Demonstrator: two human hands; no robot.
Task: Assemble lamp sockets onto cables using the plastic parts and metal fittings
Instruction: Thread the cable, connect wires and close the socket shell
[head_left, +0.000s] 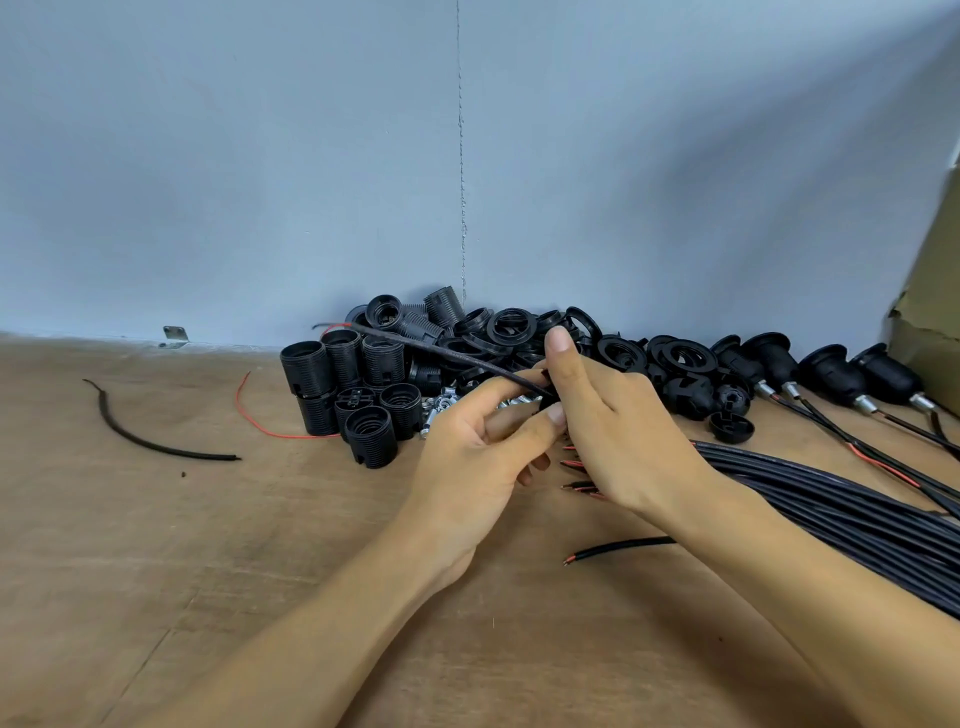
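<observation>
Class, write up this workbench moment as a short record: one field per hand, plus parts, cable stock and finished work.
left hand: pinches the black cable near its end
right hand: grips a small black plastic part, mostly hidden
parts piled beyond the hands: threaded socket bodies, rings, metal fittings
stock: cable bundle, right of the hands
finished: assembled sockets on cables, far right

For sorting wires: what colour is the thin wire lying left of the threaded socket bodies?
The thin wire is red, in the head view.
</observation>
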